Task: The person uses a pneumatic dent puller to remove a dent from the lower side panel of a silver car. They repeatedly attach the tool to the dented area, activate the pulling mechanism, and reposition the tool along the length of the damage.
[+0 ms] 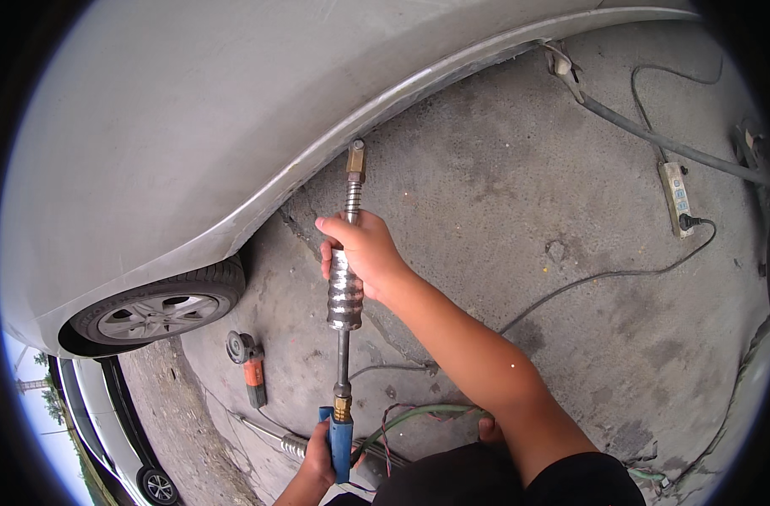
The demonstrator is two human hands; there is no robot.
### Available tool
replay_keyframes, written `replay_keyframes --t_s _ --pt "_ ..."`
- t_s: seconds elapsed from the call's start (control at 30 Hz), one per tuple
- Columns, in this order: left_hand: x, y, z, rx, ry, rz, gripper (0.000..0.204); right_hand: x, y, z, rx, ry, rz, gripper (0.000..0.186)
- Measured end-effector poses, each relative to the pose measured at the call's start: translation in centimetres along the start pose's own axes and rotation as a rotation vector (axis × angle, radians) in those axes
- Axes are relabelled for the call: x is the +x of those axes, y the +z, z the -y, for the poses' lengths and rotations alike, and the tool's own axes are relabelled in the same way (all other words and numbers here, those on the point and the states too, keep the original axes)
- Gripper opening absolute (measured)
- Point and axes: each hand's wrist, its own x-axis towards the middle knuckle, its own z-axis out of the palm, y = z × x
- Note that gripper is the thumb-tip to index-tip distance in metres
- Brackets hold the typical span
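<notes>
A slide hammer (343,358) runs lengthwise in front of me, its brass-coloured tip at the lower edge of a silver car's body (174,101). Whether the tip is fixed to the metal, I cannot tell. My left hand (318,455) is closed round its blue handle (340,447) at the near end. Further up, my right hand (364,249) is wrapped round the upper end of the ribbed steel sliding weight (345,291) and the rod there. A spring (353,198) sits on the rod between that hand and the tip.
An orange and black angle grinder (252,371) lies on the concrete near the car's wheel (157,312). A clamp (562,63) with a thick cable hangs at the sill. A white power strip (677,199) lies at right, its cord crossing the floor. Hoses (414,413) run beside my legs.
</notes>
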Motion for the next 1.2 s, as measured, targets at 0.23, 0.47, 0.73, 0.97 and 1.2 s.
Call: replay_keyframes --t_s 0.23,0.47,0.73,0.97,1.2 --pt "0.1 -0.3 1.0 -0.020 -0.036 0.020 0.040 -6.2 -0.7 -7.9 -0.257 0.010 0.012 0.016" --pt "2.9 -3.1 1.6 0.035 -0.050 0.179 0.052 -3.2 0.9 -3.0 0.243 0.248 -0.104 0.033" --pt "6.1 -4.6 -0.8 0.349 0.242 -0.026 0.061 -1.1 -1.7 -3.6 0.455 0.368 0.480 0.046" --pt "7.0 -6.1 -4.0 0.445 0.124 0.028 0.050 -2.4 1.6 -8.2 0.074 0.110 -0.581 0.025" --pt "9.0 -3.4 -3.5 0.533 0.279 0.118 0.048 -9.8 -3.3 -5.1 0.054 0.068 -0.661 0.019"
